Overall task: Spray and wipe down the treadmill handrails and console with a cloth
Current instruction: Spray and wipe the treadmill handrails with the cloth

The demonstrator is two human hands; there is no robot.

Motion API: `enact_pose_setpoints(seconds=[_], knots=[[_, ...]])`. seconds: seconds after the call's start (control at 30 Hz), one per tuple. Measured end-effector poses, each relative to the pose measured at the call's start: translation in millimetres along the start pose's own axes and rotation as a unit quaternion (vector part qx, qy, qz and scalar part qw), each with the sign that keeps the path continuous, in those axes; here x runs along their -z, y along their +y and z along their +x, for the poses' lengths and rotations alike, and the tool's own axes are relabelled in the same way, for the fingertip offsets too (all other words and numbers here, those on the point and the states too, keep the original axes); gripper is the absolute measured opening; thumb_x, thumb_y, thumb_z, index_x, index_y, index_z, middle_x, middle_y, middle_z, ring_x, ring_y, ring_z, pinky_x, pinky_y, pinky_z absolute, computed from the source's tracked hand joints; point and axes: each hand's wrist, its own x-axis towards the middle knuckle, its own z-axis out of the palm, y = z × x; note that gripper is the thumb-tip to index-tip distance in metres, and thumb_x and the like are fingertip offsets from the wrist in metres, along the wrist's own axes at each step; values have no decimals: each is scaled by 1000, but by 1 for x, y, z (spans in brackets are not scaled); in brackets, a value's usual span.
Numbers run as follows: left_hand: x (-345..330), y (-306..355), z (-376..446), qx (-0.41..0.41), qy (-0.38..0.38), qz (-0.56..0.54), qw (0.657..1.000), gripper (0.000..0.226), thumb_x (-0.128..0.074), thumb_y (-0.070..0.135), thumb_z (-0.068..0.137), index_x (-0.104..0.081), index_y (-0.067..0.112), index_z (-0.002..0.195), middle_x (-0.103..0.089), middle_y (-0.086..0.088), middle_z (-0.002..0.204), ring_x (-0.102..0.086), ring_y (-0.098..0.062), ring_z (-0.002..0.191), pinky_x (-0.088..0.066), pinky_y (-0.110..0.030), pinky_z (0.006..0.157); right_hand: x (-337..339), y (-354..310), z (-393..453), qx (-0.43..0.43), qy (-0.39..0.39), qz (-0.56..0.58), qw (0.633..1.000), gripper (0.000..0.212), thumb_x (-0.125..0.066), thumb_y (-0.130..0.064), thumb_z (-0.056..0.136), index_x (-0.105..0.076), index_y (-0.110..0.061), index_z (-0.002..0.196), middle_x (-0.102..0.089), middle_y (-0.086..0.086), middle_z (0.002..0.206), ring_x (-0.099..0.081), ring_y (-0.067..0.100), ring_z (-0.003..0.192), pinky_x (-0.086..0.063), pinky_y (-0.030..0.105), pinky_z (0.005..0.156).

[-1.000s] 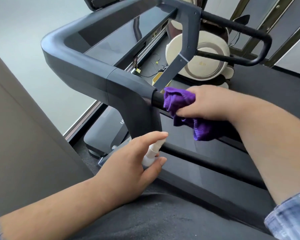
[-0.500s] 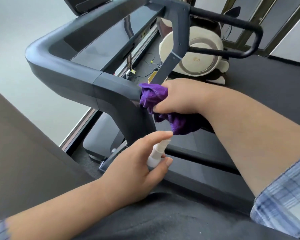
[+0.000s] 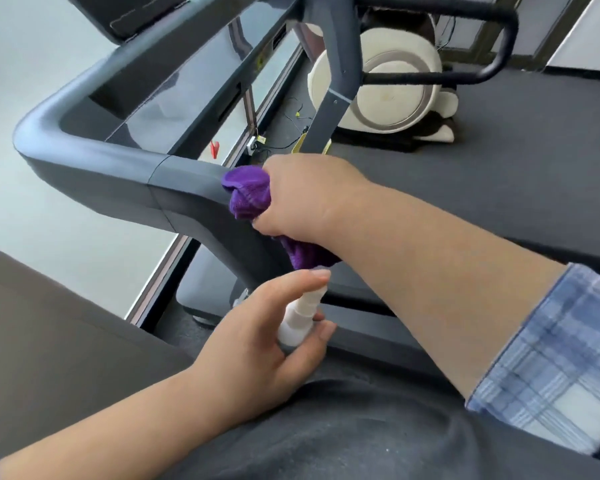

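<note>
I have my right hand (image 3: 302, 199) closed around the purple cloth (image 3: 248, 195), pressing the bunched front of it against the dark treadmill handrail (image 3: 174, 188) where the rail bends down into the upright post; a tail of the cloth hangs out below my palm, against the post's inner face. My left hand (image 3: 257, 344) grips the white spray bottle (image 3: 298, 318) lower down, fingers wrapped on its body and the forefinger laid over the nozzle top; the nozzle sits just beneath the cloth's hanging tail, close but apart as far as I can tell.

To the left of the cloth the handrail runs bare to its rounded corner (image 3: 35, 133), then turns away towards the console (image 3: 132, 15), which is cut off by the top edge; that whole stretch of rail is uncovered. The far handrail (image 3: 499, 39) loops round at upper right, well apart from both hands, with the open belt deck (image 3: 499, 174) between. A cream-coloured round machine (image 3: 388, 88) stands beyond the far upright, near the loop. On the outer side of the near rail the pale floor (image 3: 32, 209) is open; a brown panel (image 3: 49, 341) crowds the lower left, near my left forearm. My plaid sleeve (image 3: 551, 358) is pushed up on the right arm.
</note>
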Motion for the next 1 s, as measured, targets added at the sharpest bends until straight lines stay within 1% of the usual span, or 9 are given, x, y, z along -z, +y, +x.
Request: enact_pose_setpoints(seconds=[0.07,0.17,0.27,0.4,0.5,0.67,0.77,0.87,1.0], knots=[[-5,3,8,-18,5,-13,1000,51,-59,37,95,-34,52,137,-59,18,90,-60,-5,72,-47,-25,70,-5,10,-9,-1,15,26,1000,36,-65,-54,76,-51,-28,97,-57,-9,80,-59,25,79,-52,38,69],[-19,11,19,-24,15,6,1000,59,-62,31,90,-33,56,135,-61,19,90,-64,-8,75,-47,-22,73,-8,30,-25,4,39,29,999,41,-64,-55,79,-50,-28,106,-52,-9,81,-58,26,81,-55,41,71],[-39,18,23,-33,-7,-26,999,52,-60,36,94,-34,53,136,-61,13,88,-62,-9,71,-47,-28,70,-7,56,-52,-2,54,28,998,46,-62,-57,80,-52,-29,115,-53,-7,86,-59,27,84,-55,42,72],[-60,32,28,-32,-17,-8,999,50,-57,41,95,-34,52,138,-60,16,92,-62,-10,74,-48,-28,70,4,110,-100,-33,37,26,998,45,-59,-64,78,-52,-34,111,-63,-6,92,-64,28,88,-56,44,75],[-68,43,29,-30,-7,11,999,49,-57,41,95,-34,52,138,-59,20,94,-63,-8,80,-49,-26,74,13,138,-128,-57,10,32,998,47,-60,-67,77,-52,-39,113,-62,-11,93,-63,22,90,-55,41,78],[-65,46,18,-15,23,41,999,51,-59,40,94,-34,53,137,-60,22,96,-65,-10,79,-50,-26,75,12,122,-119,-11,58,-51,997,41,-57,-60,85,-51,-28,110,-61,-6,92,-64,28,84,-53,38,69],[-63,51,11,-13,35,51,998,49,-57,44,94,-35,53,137,-61,21,95,-66,-10,78,-51,-29,74,-3,91,-94,24,95,-85,992,45,-58,-54,90,-49,-21,120,-63,2,106,-66,30,95,-39,35,65],[-69,57,12,-9,34,63,997,49,-57,47,94,-34,55,137,-62,11,95,-65,-13,77,-52,-33,73,-12,70,-78,21,106,-76,991,36,-56,-38,96,-49,-18,126,-62,7,117,-64,32,104,-33,39,70],[-90,68,25,-9,23,64,998,50,-56,46,94,-33,56,137,-64,-2,98,-65,-14,82,-53,-37,76,-5,91,-91,30,96,-47,994,33,-54,-36,93,-47,-20,121,-60,6,108,-62,33,95,-35,38,68]])
